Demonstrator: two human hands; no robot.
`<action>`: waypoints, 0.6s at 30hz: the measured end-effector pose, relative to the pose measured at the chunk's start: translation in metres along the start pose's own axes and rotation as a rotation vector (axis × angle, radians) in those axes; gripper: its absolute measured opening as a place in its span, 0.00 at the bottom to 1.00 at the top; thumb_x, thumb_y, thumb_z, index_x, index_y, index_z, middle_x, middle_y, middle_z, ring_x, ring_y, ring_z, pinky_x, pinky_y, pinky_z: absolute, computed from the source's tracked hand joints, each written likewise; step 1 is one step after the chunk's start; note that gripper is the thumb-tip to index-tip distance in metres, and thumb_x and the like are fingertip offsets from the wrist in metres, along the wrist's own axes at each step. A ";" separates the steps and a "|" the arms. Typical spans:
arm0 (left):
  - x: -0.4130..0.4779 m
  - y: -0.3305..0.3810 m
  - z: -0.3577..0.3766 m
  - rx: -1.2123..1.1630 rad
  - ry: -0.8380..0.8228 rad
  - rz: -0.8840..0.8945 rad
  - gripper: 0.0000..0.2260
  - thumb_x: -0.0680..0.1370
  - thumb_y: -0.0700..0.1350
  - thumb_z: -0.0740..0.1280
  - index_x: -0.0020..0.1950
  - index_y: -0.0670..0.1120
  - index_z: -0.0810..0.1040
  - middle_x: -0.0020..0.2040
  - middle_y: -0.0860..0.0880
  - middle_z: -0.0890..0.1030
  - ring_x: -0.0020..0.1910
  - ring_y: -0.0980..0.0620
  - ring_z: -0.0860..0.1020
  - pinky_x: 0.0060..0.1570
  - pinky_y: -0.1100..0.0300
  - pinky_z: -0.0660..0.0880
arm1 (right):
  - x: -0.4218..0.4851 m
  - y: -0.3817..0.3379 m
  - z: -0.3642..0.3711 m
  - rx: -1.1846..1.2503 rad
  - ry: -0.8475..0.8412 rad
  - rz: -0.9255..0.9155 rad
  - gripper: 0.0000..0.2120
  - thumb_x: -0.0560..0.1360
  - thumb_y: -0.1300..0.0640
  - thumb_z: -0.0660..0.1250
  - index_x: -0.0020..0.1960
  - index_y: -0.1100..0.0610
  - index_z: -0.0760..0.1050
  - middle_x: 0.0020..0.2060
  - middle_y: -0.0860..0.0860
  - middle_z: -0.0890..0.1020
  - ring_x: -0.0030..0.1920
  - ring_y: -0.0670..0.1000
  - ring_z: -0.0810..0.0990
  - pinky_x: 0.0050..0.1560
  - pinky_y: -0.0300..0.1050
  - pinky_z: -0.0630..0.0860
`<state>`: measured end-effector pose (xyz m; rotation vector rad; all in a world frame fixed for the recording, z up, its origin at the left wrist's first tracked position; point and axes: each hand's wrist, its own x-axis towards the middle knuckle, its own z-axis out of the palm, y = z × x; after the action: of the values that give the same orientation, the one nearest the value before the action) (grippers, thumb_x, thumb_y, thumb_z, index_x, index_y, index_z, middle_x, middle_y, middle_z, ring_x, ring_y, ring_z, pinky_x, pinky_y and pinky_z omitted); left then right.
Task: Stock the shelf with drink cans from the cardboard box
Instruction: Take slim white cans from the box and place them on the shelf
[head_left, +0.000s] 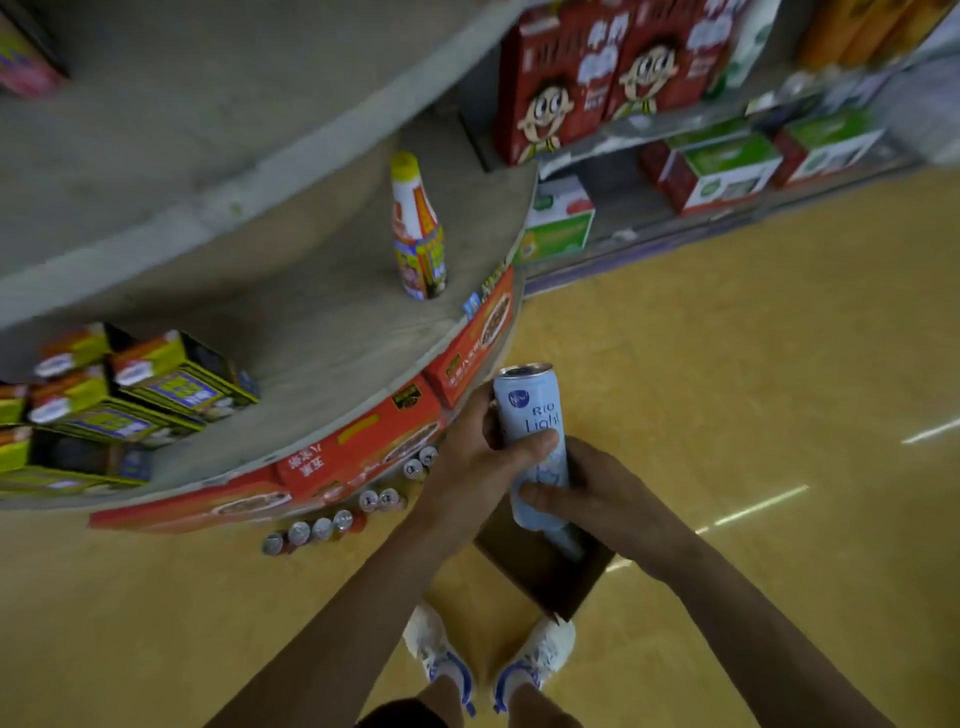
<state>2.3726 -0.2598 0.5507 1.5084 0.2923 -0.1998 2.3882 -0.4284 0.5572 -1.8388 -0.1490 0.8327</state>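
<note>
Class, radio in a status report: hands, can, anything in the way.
Left hand, right hand both grip pale blue can. Can over cardboard box. One bottle stands on shelf.

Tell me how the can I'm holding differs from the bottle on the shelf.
The RIO Light can is pale blue and straight-sided; the yellow-capped bottle is white and red with a narrow neck. The can is gripped by the left hand and right hand; the bottle stands untouched on the grey shelf. Both point top up.

head cam | worn on your head, wide-angle, facing forward and steeply down | shelf (322, 332) near, bowed across 9 to 12 o'clock | shoes (540, 654) at 6 | floor (727, 415) from 3 to 5 | straight lines bend toward the edges
</note>
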 end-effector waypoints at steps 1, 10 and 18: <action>-0.006 0.012 -0.007 -0.008 0.001 0.025 0.22 0.75 0.39 0.75 0.66 0.52 0.76 0.58 0.50 0.85 0.57 0.52 0.83 0.55 0.51 0.82 | -0.003 -0.012 0.005 -0.002 -0.001 -0.026 0.14 0.77 0.55 0.72 0.61 0.54 0.76 0.51 0.48 0.86 0.49 0.44 0.85 0.47 0.41 0.81; -0.035 0.097 -0.078 0.011 0.071 0.235 0.24 0.69 0.47 0.79 0.63 0.51 0.77 0.57 0.49 0.85 0.56 0.50 0.84 0.53 0.52 0.82 | -0.007 -0.117 0.052 0.009 0.021 -0.261 0.17 0.78 0.60 0.72 0.65 0.56 0.75 0.56 0.51 0.85 0.56 0.50 0.84 0.59 0.54 0.81; -0.057 0.153 -0.130 0.037 0.129 0.380 0.22 0.72 0.41 0.78 0.62 0.53 0.77 0.55 0.52 0.86 0.55 0.54 0.84 0.51 0.57 0.81 | -0.007 -0.190 0.080 -0.052 -0.020 -0.420 0.18 0.79 0.57 0.70 0.68 0.51 0.74 0.58 0.45 0.84 0.58 0.45 0.83 0.61 0.51 0.80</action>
<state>2.3571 -0.1248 0.7094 1.5866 0.1004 0.1957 2.3870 -0.2880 0.7085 -1.7609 -0.5539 0.5556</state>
